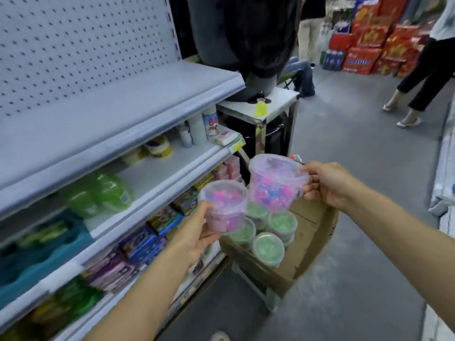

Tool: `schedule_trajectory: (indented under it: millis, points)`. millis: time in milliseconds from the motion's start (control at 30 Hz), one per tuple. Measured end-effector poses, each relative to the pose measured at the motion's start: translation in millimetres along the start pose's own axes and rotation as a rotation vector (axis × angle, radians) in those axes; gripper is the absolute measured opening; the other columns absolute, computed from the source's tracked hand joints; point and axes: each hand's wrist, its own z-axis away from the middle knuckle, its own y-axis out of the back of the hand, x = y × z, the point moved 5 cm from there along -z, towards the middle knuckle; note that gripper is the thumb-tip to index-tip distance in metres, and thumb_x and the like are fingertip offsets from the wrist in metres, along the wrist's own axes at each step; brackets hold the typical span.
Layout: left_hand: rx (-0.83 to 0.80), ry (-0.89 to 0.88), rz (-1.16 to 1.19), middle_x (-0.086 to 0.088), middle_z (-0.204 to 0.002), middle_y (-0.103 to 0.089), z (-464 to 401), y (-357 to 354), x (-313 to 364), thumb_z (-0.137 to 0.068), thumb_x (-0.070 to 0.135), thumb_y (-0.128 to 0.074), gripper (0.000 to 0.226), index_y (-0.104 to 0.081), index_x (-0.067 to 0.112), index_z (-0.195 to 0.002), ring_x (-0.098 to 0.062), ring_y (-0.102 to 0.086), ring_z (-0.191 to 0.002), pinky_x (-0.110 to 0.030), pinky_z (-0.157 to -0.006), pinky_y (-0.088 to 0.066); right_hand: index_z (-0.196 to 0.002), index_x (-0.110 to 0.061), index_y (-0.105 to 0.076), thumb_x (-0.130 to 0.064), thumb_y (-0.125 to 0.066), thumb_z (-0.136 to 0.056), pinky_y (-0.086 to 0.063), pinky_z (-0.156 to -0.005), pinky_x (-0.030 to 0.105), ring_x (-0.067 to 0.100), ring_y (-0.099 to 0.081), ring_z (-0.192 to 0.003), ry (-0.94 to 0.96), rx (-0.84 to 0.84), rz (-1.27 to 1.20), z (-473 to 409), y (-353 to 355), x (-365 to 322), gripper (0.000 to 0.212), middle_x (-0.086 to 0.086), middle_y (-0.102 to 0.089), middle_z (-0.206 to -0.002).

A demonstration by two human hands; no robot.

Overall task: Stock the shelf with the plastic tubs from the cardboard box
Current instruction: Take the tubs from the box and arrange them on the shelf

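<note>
Above the cardboard box [302, 244], 2 pink tubs mid-carry.
Left hand [197, 230] grip wraps one pink tub [225, 207]; right hand [330, 184] pinches other tub [274, 184] by rim, w/ shelf [118, 112] to left, prob. next.

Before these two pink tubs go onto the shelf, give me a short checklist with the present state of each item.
1. Left hand grips its pink tub: ok.
2. Right hand grips the tilted pink tub: ok.
3. Lids on both tubs: ok.
4. Free space on the top shelf: ok.
5. Cardboard box holds more, green tubs: ok.
6. Firmness of the right hand's hold at the rim: cannot tell.
</note>
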Motion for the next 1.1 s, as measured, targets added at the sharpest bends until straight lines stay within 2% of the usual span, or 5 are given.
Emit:
schedule_trajectory:
  millis: [267,433,633,967,1100]
  points:
    - [0.211,-0.132,0.117,-0.016,-0.114,-0.06,76,129,48,-0.087,0.039,-0.059,0.026,-0.058,0.017,-0.103,-0.028,-0.06,-0.095,-0.038,-0.082,-0.055,-0.086,-0.001,-0.055,-0.013,-0.056,-0.09,-0.042,-0.032,0.02,0.014,-0.048,-0.03,0.084,-0.262,0.033,55,-148,-47,0.013,0.009,-0.051,-0.046]
    - [0.343,-0.234,0.186,-0.013,-0.11,-0.06,126,219,79,-0.087,0.04,-0.061,0.03,-0.058,0.017,-0.107,-0.029,-0.062,-0.098,-0.038,-0.082,-0.055,-0.08,-0.009,-0.05,-0.014,-0.051,-0.094,-0.04,-0.032,0.016,0.01,-0.046,-0.031,0.112,-0.444,-0.026,95,-256,-66,0.015,0.003,-0.046,-0.042]
    - [0.485,-0.326,0.209,-0.007,-0.098,-0.059,179,329,109,-0.088,0.039,-0.058,0.019,-0.059,0.021,-0.095,-0.024,-0.059,-0.089,-0.038,-0.078,-0.053,-0.079,-0.007,-0.047,-0.013,-0.052,-0.089,-0.046,-0.037,0.019,0.013,-0.054,-0.033,0.112,-0.562,-0.098,141,-390,-70,0.013,0.01,-0.045,-0.066]
    - [0.518,-0.368,0.303,-0.013,-0.104,-0.057,232,440,123,-0.085,0.042,-0.061,0.025,-0.057,0.02,-0.098,-0.028,-0.06,-0.092,-0.039,-0.078,-0.054,-0.091,-0.002,-0.048,-0.011,-0.057,-0.089,-0.057,-0.049,0.029,0.025,-0.068,-0.058,0.072,-0.621,-0.152,200,-541,-53,0.013,0.015,-0.056,-0.073]
    - [0.501,-0.392,0.318,-0.011,-0.11,-0.054,241,457,125,-0.087,0.042,-0.06,0.031,-0.057,0.018,-0.106,-0.03,-0.058,-0.096,-0.04,-0.079,-0.055,-0.11,0.001,-0.044,-0.009,-0.06,-0.091,-0.059,-0.053,0.029,0.031,-0.07,-0.067,0.004,-0.67,-0.189,212,-571,-35,0.027,0.017,-0.057,-0.084]
